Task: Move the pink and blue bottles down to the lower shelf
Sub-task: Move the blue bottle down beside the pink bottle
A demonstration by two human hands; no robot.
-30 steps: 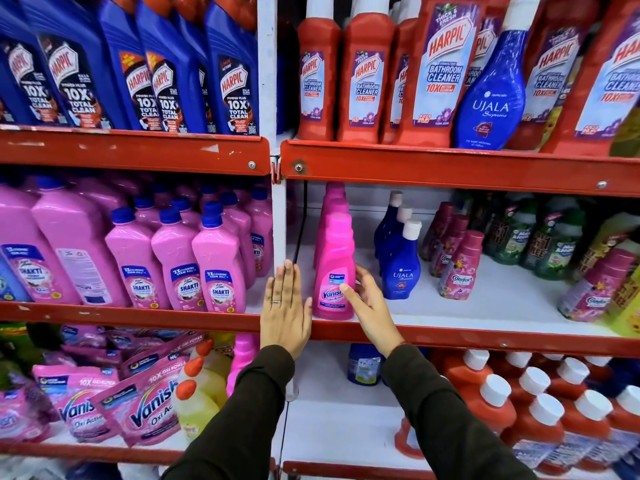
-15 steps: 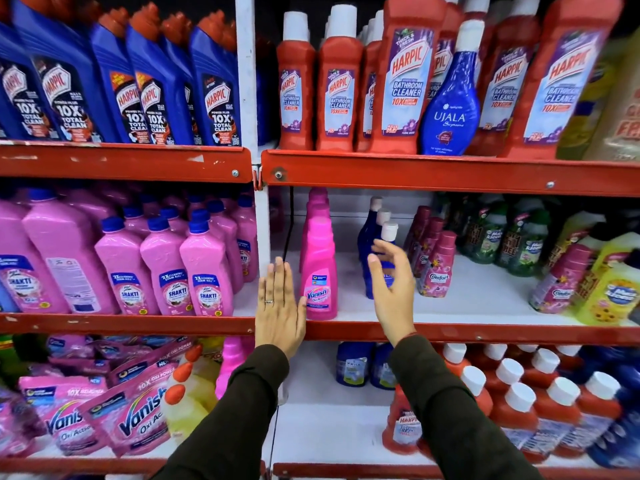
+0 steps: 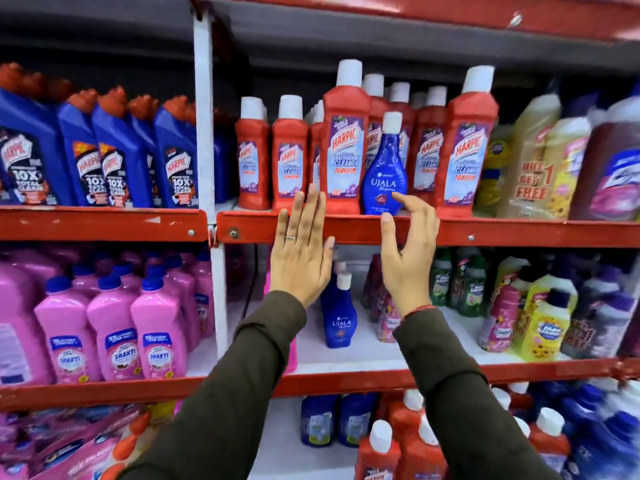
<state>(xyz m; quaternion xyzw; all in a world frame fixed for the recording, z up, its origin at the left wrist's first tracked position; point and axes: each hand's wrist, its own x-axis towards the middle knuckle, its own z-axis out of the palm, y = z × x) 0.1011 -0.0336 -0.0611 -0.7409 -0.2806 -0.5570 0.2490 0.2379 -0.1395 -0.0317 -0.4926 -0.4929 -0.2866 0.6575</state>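
My right hand [image 3: 408, 251] is raised with fingers spread and curled, empty, its fingertips just short of the blue Ujala bottle [image 3: 384, 174] standing among red Harpic bottles [image 3: 344, 147] on the upper shelf [image 3: 502, 233]. My left hand [image 3: 301, 251] is flat, fingers together, holding nothing, before that shelf's red edge. Below, another blue Ujala bottle [image 3: 338, 317] stands on the middle shelf [image 3: 363, 351].
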